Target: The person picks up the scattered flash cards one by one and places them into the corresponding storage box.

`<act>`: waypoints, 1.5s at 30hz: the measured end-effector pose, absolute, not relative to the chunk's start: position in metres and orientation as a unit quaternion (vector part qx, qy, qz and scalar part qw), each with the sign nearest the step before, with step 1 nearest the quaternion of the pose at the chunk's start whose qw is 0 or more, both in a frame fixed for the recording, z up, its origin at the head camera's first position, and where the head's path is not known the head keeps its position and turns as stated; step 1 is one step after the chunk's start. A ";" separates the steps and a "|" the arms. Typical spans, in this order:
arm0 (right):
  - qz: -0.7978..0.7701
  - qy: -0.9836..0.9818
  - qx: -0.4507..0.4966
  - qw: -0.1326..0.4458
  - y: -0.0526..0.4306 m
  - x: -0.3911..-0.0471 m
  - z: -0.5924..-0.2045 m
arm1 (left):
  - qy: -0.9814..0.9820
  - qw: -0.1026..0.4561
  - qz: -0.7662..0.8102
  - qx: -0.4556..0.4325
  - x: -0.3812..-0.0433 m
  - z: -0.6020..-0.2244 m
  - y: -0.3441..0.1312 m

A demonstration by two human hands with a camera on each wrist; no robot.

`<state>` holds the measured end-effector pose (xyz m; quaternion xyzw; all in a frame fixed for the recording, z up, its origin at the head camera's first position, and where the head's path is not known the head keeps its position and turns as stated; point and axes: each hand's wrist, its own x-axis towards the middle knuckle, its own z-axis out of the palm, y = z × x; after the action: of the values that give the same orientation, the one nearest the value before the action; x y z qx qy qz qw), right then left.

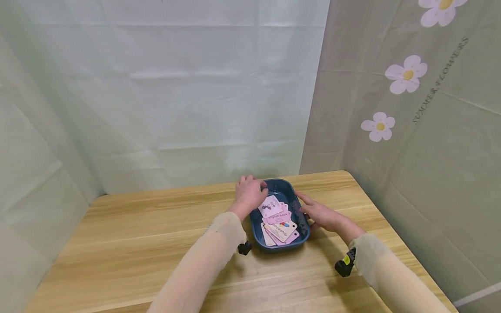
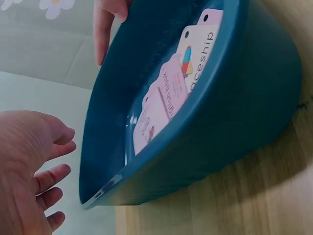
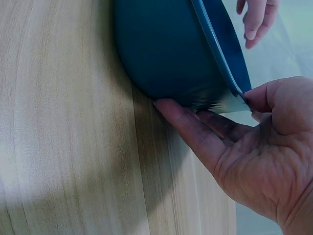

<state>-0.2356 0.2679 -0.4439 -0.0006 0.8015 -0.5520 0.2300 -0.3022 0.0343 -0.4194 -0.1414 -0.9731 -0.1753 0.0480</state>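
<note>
A dark blue rectangular plastic tub stands on the table with several printed cards inside it. One cream card bears a rocket picture and part of the word "spaceship"; a pink one reads "English book". My left hand hovers beside the tub's far left corner, fingers loosely bent, holding nothing and apart from the rim in the left wrist view. On the tub's right side my right hand grips the wall, its thumb at the rim and its other fingers against the outside.
The wooden table ends at a pale curtain behind. To the right hangs a grey-brown curtain with white flowers. Black wrist cameras sit on both sleeves.
</note>
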 end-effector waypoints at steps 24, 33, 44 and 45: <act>-0.541 0.812 -0.004 0.220 0.271 -0.241 -0.448 | -0.944 0.125 -0.234 -0.193 -0.273 -0.365 -0.062; -0.537 0.817 -0.034 0.209 0.282 -0.237 -0.429 | -0.946 0.149 -0.203 -0.204 -0.252 -0.358 -0.124; -0.507 0.840 -0.088 0.171 0.300 -0.225 -0.395 | -0.957 0.146 -0.173 -0.183 -0.234 -0.361 -0.166; -0.496 0.848 -0.091 0.161 0.301 -0.224 -0.393 | -0.958 0.147 -0.165 -0.181 -0.233 -0.362 -0.169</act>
<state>-0.2240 0.3014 -0.3931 -0.0907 0.8485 -0.4959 0.1609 -0.2326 -0.1694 -0.3624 -0.1814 -0.9582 -0.1652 0.1472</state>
